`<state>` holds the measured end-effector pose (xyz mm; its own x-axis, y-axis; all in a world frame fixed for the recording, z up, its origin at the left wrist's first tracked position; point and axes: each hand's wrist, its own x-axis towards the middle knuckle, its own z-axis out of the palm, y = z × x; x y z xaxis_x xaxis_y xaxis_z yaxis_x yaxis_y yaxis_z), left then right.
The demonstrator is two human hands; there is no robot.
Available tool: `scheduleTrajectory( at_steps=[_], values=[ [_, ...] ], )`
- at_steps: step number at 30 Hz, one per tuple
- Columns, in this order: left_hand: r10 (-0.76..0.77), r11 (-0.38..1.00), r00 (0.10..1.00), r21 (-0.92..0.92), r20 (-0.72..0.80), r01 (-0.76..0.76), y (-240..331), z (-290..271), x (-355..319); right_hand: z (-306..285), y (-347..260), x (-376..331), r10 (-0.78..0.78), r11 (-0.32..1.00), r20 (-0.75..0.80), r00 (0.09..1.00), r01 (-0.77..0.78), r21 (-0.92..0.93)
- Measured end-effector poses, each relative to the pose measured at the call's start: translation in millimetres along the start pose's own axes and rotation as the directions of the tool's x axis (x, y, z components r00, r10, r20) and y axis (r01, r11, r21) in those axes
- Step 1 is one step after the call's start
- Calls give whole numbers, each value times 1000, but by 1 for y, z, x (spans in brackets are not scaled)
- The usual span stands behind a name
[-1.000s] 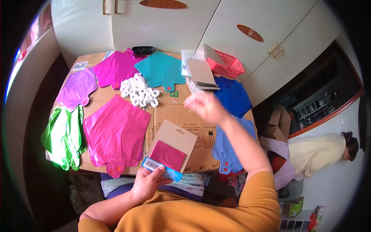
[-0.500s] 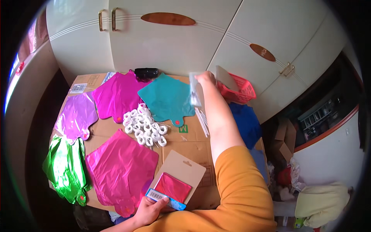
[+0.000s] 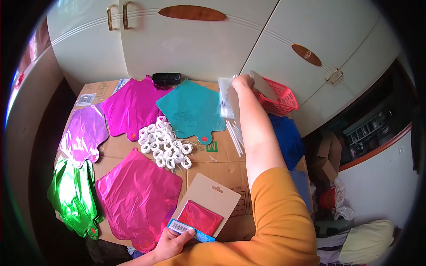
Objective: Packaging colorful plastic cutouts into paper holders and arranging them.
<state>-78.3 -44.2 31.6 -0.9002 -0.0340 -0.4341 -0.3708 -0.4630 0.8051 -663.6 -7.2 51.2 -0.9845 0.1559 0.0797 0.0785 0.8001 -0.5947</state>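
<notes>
My left hand (image 3: 174,244), low in the middle, pinches a tan backing card (image 3: 208,188) at its blue barcode label (image 3: 191,229). A folded red foil balloon (image 3: 199,217) lies flat on that card. At the far right of the table, my right hand (image 3: 242,82) is closed on the top of a narrow brown card (image 3: 234,105), seen partly behind the forearm. Clear plastic sleeves (image 3: 225,99) lie just left of it. My right fingertips are mostly hidden. White sticks (image 3: 235,138) poke out beneath the sleeves.
Flat foil balloons lie around: pink (image 3: 140,195), magenta (image 3: 133,108), teal (image 3: 193,108), lilac (image 3: 84,133), green (image 3: 75,195), blue (image 3: 286,139). White ribbon coils (image 3: 164,144) are piled centrally. A red basket (image 3: 284,99) and black object (image 3: 166,79) stand near the cabinet (image 3: 191,48).
My right hand has shifted slightly right, from the clear sleeves toward the basket, and a brown card now shows below it. My left hand keeps its hold. The view has moved a little.
</notes>
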Motion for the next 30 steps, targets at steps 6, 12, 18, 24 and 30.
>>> scheduleTrajectory(
  at_steps=[6, 12, 18, 24, 30],
  values=[
    [-8, 1000, 1000, 28, 5, 8, 1, 0, -2, -18, -18, 2, 134, 711, 72, 988, -147, 688],
    [-56, 975, 998, -214, 35, 62, 3, 9, -4, -75, -43, -23, 18, 310, -31, 999, 24, 950],
    [93, 996, 991, 10, 94, -94, -9, 6, -24, -156, -44, -96, -477, 567, -233, 848, 499, 656],
    [117, 976, 991, 177, 59, -126, -35, -7, -79, -156, 13, -232, -613, 777, 263, 745, 506, 376],
    [177, 984, 984, 23, 7, -177, -52, -10, -124, -112, 89, -349, -413, 907, 480, 774, 398, 139]
  ],
)
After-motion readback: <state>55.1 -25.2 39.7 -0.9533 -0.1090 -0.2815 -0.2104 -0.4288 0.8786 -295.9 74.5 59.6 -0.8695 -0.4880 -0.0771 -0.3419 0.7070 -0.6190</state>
